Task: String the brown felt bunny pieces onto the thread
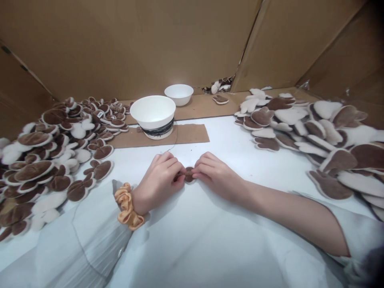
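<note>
A brown plush piece (189,177), likely light, soft and best held by its edges, is pinched there by the left hand (162,178) and right hand (216,178).

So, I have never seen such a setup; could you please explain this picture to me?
There is no machine here: a person works bare-handed, and the camera, worn on that person's head, looks forward and down. The left hand and right hand together pinch a small brown piece. On the white surface, brown-and-white plush pieces are heaped at both sides. Between them, a white bowl with what looks like dark thread wound around it stands on a cardboard strip; a smaller bowl is behind it.
</note>
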Action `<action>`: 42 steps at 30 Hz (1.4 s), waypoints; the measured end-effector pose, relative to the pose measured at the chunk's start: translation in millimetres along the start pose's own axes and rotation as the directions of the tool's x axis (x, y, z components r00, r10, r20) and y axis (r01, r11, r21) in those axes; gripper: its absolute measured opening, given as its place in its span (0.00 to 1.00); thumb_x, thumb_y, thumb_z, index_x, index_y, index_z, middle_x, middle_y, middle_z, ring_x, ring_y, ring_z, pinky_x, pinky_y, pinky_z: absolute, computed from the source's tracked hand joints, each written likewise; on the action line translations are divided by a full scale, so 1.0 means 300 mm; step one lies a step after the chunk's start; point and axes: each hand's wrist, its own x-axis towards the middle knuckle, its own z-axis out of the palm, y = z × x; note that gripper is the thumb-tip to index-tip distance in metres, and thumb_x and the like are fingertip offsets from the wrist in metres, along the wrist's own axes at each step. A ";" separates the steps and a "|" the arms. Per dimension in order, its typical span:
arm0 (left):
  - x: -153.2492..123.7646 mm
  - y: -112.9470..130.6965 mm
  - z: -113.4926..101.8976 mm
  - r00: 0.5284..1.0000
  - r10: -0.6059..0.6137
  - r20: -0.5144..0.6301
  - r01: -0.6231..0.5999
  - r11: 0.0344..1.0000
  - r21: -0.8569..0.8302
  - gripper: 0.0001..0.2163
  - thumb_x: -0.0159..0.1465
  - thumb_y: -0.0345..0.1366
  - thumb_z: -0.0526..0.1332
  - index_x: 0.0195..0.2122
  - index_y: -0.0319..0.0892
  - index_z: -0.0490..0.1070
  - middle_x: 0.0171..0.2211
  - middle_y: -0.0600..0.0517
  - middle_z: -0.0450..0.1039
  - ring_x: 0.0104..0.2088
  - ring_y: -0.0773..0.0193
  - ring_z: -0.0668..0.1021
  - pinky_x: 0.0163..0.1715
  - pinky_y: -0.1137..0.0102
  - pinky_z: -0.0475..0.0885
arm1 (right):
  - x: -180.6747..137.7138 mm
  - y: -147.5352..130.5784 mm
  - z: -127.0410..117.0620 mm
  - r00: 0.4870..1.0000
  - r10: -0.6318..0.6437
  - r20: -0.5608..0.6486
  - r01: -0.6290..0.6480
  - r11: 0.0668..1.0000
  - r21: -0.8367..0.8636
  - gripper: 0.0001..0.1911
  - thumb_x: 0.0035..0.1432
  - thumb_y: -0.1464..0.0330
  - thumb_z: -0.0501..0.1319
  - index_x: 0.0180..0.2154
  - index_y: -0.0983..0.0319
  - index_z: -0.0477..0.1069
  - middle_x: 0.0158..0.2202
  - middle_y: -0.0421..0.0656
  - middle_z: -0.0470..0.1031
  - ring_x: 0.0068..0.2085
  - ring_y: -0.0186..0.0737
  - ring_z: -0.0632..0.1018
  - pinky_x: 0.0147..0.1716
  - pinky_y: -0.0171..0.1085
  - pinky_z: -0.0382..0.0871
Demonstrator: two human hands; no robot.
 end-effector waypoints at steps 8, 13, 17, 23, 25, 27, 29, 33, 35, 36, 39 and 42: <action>-0.001 0.005 0.000 1.000 -0.012 -0.012 0.012 1.000 0.010 0.04 0.56 0.28 0.55 0.28 0.40 0.68 0.26 0.52 0.69 0.35 0.62 0.66 0.36 0.66 0.58 | 0.000 0.014 0.000 1.000 -0.023 0.020 0.024 0.999 -0.035 0.11 0.59 0.74 0.51 0.28 0.66 0.69 0.29 0.47 0.71 0.35 0.40 0.66 0.34 0.39 0.65; 0.004 0.002 -0.004 1.000 -0.020 0.009 0.020 1.000 -0.009 0.04 0.54 0.27 0.55 0.28 0.40 0.68 0.26 0.53 0.70 0.35 0.62 0.66 0.36 0.66 0.59 | 0.017 0.017 -0.097 0.964 0.244 -0.110 -0.231 0.966 0.117 0.05 0.55 0.72 0.57 0.31 0.62 0.72 0.32 0.44 0.74 0.37 0.39 0.69 0.34 0.37 0.66; 0.005 0.002 -0.005 1.000 -0.022 0.014 0.022 1.000 -0.016 0.05 0.54 0.26 0.55 0.28 0.40 0.69 0.26 0.53 0.70 0.36 0.62 0.66 0.37 0.67 0.59 | 0.024 -0.012 -0.136 0.915 0.339 -0.220 -0.312 0.938 0.148 0.06 0.54 0.70 0.58 0.32 0.62 0.74 0.33 0.43 0.75 0.36 0.39 0.70 0.31 0.36 0.65; 0.006 -0.001 -0.001 1.000 -0.018 0.010 0.018 1.000 -0.006 0.03 0.55 0.28 0.56 0.27 0.40 0.68 0.25 0.53 0.69 0.35 0.62 0.66 0.36 0.67 0.59 | 0.030 -0.032 -0.057 0.967 0.248 -0.057 -0.237 0.959 0.155 0.06 0.50 0.67 0.62 0.33 0.61 0.75 0.33 0.43 0.74 0.39 0.39 0.69 0.39 0.38 0.65; 0.004 -0.003 0.000 1.000 -0.010 0.009 0.010 1.000 -0.006 0.02 0.55 0.29 0.57 0.27 0.40 0.68 0.25 0.53 0.68 0.35 0.62 0.66 0.35 0.67 0.59 | 0.032 -0.029 -0.029 0.979 0.204 -0.008 -0.200 0.968 0.152 0.07 0.49 0.67 0.63 0.33 0.60 0.75 0.33 0.43 0.74 0.38 0.39 0.68 0.38 0.37 0.65; 0.003 -0.004 0.000 1.000 -0.003 0.010 0.003 1.000 -0.003 0.02 0.55 0.28 0.57 0.26 0.39 0.67 0.25 0.53 0.68 0.35 0.62 0.66 0.35 0.67 0.59 | 0.031 -0.022 -0.012 0.982 0.187 0.023 -0.188 0.971 0.148 0.06 0.49 0.68 0.63 0.33 0.60 0.75 0.31 0.42 0.73 0.37 0.38 0.68 0.37 0.36 0.65; 0.003 -0.004 -0.001 1.000 0.000 0.014 0.000 1.000 0.001 0.02 0.55 0.28 0.56 0.27 0.39 0.68 0.25 0.53 0.68 0.35 0.62 0.66 0.35 0.67 0.59 | 0.029 -0.014 -0.005 0.981 0.192 0.036 -0.195 0.970 0.148 0.06 0.49 0.69 0.63 0.33 0.61 0.75 0.29 0.42 0.73 0.36 0.37 0.67 0.37 0.35 0.64; 0.005 -0.001 -0.007 0.999 -0.006 0.032 0.006 1.000 0.003 0.03 0.56 0.29 0.56 0.28 0.39 0.68 0.25 0.53 0.68 0.36 0.62 0.66 0.35 0.67 0.59 | 0.030 -0.011 -0.014 0.977 0.191 0.089 -0.202 0.971 0.127 0.06 0.50 0.69 0.62 0.33 0.62 0.74 0.26 0.41 0.72 0.35 0.36 0.67 0.35 0.34 0.63; 0.006 0.001 -0.009 0.999 -0.010 0.035 0.010 1.000 0.003 0.02 0.56 0.29 0.56 0.28 0.39 0.68 0.25 0.53 0.68 0.36 0.62 0.66 0.35 0.67 0.59 | 0.036 -0.020 -0.021 0.978 0.153 0.144 -0.164 0.984 0.066 0.06 0.54 0.69 0.59 0.32 0.63 0.74 0.26 0.42 0.72 0.34 0.37 0.66 0.35 0.34 0.63; 0.007 0.003 -0.010 0.999 -0.012 0.035 0.012 1.000 0.008 0.02 0.56 0.29 0.56 0.28 0.39 0.68 0.25 0.53 0.68 0.36 0.62 0.66 0.35 0.67 0.59 | 0.039 -0.026 -0.023 0.977 0.137 0.164 -0.142 0.990 0.017 0.07 0.55 0.69 0.58 0.32 0.64 0.73 0.26 0.43 0.71 0.34 0.38 0.66 0.35 0.35 0.62; 0.008 0.007 -0.009 0.999 -0.017 0.027 0.016 0.999 0.042 0.03 0.56 0.29 0.56 0.28 0.39 0.68 0.26 0.52 0.68 0.36 0.61 0.65 0.35 0.66 0.59 | 0.047 -0.038 -0.021 0.975 0.117 0.191 -0.091 0.986 -0.142 0.11 0.58 0.69 0.53 0.32 0.67 0.72 0.26 0.46 0.69 0.35 0.41 0.64 0.33 0.36 0.61; 0.009 0.013 -0.006 0.999 -0.028 0.016 0.027 0.996 0.080 0.03 0.56 0.29 0.56 0.27 0.39 0.68 0.26 0.52 0.69 0.35 0.61 0.65 0.35 0.66 0.59 | 0.048 -0.033 -0.005 0.977 0.090 0.195 -0.047 0.975 -0.216 0.11 0.59 0.71 0.52 0.31 0.68 0.71 0.28 0.48 0.69 0.36 0.42 0.64 0.33 0.37 0.61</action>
